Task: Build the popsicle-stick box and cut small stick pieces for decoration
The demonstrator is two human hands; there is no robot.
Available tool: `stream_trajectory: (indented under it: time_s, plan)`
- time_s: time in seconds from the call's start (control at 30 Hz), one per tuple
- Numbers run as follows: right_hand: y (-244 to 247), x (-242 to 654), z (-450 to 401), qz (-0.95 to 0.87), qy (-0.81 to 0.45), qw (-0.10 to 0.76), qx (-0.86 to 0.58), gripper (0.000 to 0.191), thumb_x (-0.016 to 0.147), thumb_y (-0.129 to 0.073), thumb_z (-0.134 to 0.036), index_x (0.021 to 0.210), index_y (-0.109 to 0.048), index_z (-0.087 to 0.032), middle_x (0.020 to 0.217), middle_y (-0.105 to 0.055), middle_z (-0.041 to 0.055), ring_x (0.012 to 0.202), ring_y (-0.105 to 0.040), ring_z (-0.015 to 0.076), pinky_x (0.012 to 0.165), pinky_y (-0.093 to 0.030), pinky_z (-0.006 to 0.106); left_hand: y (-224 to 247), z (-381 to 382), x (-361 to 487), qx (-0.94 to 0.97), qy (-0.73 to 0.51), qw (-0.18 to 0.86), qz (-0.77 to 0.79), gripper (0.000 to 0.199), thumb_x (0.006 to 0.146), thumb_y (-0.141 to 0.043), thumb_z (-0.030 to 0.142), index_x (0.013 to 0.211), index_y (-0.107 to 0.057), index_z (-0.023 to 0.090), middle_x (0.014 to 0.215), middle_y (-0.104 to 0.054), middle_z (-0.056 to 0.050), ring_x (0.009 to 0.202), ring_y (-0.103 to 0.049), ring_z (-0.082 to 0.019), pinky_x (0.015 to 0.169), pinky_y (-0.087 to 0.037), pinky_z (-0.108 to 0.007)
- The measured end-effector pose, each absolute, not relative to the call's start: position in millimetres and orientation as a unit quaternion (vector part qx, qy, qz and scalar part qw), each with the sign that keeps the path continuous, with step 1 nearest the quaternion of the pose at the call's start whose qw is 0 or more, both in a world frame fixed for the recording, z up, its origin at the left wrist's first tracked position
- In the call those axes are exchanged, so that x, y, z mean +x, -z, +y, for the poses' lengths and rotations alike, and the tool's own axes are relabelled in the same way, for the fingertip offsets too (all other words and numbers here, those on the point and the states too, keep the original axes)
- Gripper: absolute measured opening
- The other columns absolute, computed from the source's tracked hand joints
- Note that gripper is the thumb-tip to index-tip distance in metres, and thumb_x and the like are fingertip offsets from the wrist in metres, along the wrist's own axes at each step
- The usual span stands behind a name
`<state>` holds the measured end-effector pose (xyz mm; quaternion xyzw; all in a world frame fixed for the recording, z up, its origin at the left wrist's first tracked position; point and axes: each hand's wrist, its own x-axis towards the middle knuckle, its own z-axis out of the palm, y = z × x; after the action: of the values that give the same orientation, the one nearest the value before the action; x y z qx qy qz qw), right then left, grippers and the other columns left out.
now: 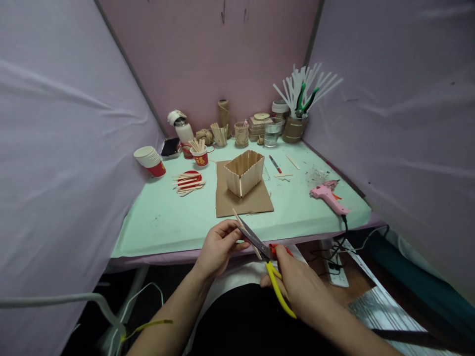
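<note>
My left hand [221,244] pinches a thin wooden craft stick [235,214] in front of the table's near edge. A pair of scissors [255,240] with one red and one yellow handle is in my right hand [297,277], its fingers around the handles. The dark blades lie along the stick, close to my left fingertips; whether they bite into it I cannot tell. Beyond my hands, an open box made of craft sticks [243,179] stands on a piece of brown cardboard [226,205].
Loose sticks lie over a red disc [189,179] on the left, near a stick-filled paper cup [201,157] and stacked cups [150,160]. At right rests a pink glue gun [330,196] with its cord hanging down. A marker [275,164] and a water glass [272,133] are farther back.
</note>
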<state>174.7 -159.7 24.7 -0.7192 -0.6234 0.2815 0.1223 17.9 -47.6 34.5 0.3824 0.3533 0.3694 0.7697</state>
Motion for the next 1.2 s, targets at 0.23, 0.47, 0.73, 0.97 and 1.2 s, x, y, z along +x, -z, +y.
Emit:
stream_trajectory:
  time_s: [0.23,0.47,0.73,0.97,1.2]
  plan:
    - [-22.5,172.3,-156.9,-0.61,-0.313,0.138,-0.715,0.016,0.087,-0.053,-0.024,0.094,-0.039,-0.022,0.096,-0.07,0.0094,0.082,-0.068,0.0256,0.066,-0.039,0.03,-38.6,-44.1,16.7,0.399,-0.364,0.759,0.364,0.028,0.062,-0.084,0.03,0.074,-0.065,0.013,0.072,-0.065,0.0,0.064,-0.064,-0.009,0.058,-0.057,-0.018]
    - [-20.8,171.2,-154.1,-0.61,-0.278,0.125,-0.732,0.014,0.089,-0.05,-0.026,0.093,-0.038,-0.021,0.094,-0.071,0.0114,0.079,-0.068,0.0267,0.062,-0.038,0.031,-43.8,-32.8,17.4,0.421,-0.354,0.749,0.368,0.031,0.063,-0.083,0.034,0.075,-0.065,0.013,0.075,-0.066,-0.001,0.066,-0.064,-0.011,0.058,-0.057,-0.021]
    - [-20.4,174.0,-154.7,-0.601,-0.289,0.148,-0.73,0.016,0.085,-0.052,-0.026,0.095,-0.041,-0.021,0.095,-0.068,0.0122,0.082,-0.066,0.0258,0.064,-0.041,0.03,-41.5,-34.7,20.2,0.417,-0.375,0.74,0.372,0.029,0.061,-0.083,0.032,0.071,-0.064,0.013,0.073,-0.063,0.001,0.065,-0.061,-0.008,0.06,-0.056,-0.02]
    - [-24.7,183.5,-154.6,-0.592,-0.324,0.186,-0.714,0.025,0.081,-0.059,-0.032,0.098,-0.045,-0.021,0.093,-0.064,0.0062,0.084,-0.063,0.0248,0.069,-0.042,0.031,-39.2,-40.2,23.4,0.392,-0.389,0.748,0.368,0.03,0.058,-0.085,0.03,0.07,-0.063,0.013,0.071,-0.062,0.001,0.064,-0.061,-0.009,0.058,-0.055,-0.019]
    - [-21.9,192.6,-157.1,-0.602,-0.311,0.238,-0.696,0.034,0.079,-0.066,-0.035,0.104,-0.047,-0.021,0.1,-0.062,0.007,0.09,-0.062,0.0254,0.076,-0.043,0.033,-34.9,-50.5,26.7,0.385,-0.426,0.732,0.367,0.028,0.061,-0.084,0.03,0.072,-0.063,0.014,0.071,-0.063,0.002,0.065,-0.06,-0.009,0.059,-0.055,-0.019]
